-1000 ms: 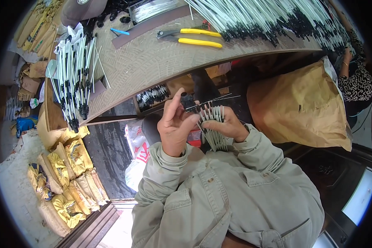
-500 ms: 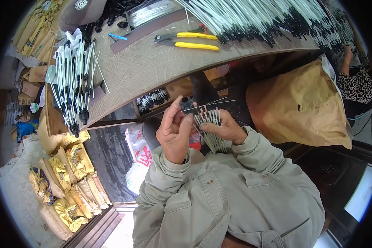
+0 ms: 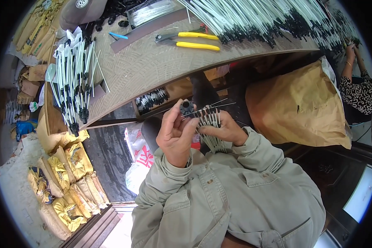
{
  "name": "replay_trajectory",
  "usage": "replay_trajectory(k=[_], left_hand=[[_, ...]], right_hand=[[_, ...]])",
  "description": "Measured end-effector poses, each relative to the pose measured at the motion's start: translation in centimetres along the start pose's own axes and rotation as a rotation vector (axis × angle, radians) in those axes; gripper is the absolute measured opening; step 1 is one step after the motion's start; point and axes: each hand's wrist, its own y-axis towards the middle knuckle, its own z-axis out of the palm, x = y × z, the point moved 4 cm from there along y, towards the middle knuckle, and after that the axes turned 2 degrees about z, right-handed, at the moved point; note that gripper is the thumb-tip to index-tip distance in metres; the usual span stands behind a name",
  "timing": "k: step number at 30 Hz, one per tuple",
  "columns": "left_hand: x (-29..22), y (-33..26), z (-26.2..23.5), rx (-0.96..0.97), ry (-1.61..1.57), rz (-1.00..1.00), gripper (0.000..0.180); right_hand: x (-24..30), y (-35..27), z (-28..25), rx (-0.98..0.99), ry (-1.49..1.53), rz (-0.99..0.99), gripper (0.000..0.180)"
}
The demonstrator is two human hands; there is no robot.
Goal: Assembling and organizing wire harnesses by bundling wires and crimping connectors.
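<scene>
My left hand [image 3: 174, 134] holds a round black notched hub [image 3: 187, 110] with a hole in its middle, gripped between fingers and thumb. Fanned out in my right hand [image 3: 230, 129] is a bundle of thin pale ribs [image 3: 215, 142] with dark tips, pinned under the thumb. The dark tips lie close beside the hub; whether any sits in its notches I cannot make out. A thin wire [image 3: 223, 104] runs from the left fingertips across the rib tips and sticks out past them to the right. Both hands are closed, in front of my chest.
The bench [image 3: 128, 68] ahead bears yellow-handled pliers [image 3: 197, 46], a bundle of pale ribs [image 3: 73, 78] at left and a large pile of ribs [image 3: 252, 18] at right. A big brown paper sack [image 3: 297, 103] stands right. A co-worker's patterned sleeve [image 3: 356, 93] shows far right.
The hub has tilted, so its central hole now faces up toward me. The rib tips and the hub are nearer each other. At far right the co-worker's arms have shifted.
</scene>
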Motion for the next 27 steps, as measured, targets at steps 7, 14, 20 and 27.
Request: replay_trajectory(k=[7,14,20,27], left_hand=[[-0.6,-0.1,0.5,-0.038,-0.130,0.008,0.042],[-0.6,-0.5,0.5,-0.063,-0.070,-0.042,0.035],[-0.6,-0.2,0.1,-0.007,-0.013,0.109,0.031],[-1.0,-0.7,-0.2,0.010,0.052,0.108,0.031]], right_hand=[[0.1,0.0,0.5,0.040,-0.025,-0.047,0.035],[-0.2,0.0,0.5,0.060,0.013,-0.098,0.041],[0.7,0.8,0.1,-0.046,-0.056,-0.174,0.030],[1.7,1.2,0.6,-0.011,0.023,-0.292,0.034]])
